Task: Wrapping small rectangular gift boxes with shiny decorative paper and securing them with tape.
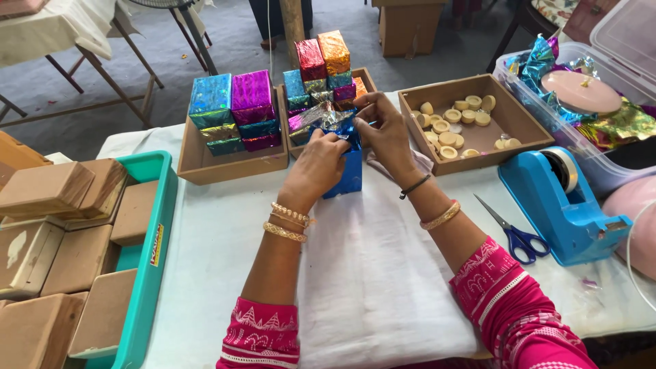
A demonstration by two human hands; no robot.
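mid-frame, left hand [316,167] and right hand [384,130] both pinch shiny foil [321,117] over the blue box [350,172], wrapping step, apparently top fold; next calls for flattening the foil.

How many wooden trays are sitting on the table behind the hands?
3. One wooden tray at left holds foil-wrapped boxes, the middle tray behind the hands holds more, and the right tray holds small round discs. No others show.

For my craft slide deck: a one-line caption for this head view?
Both hands, left hand and right hand, fold blue foil around a box, with wrapped boxes in trays behind.
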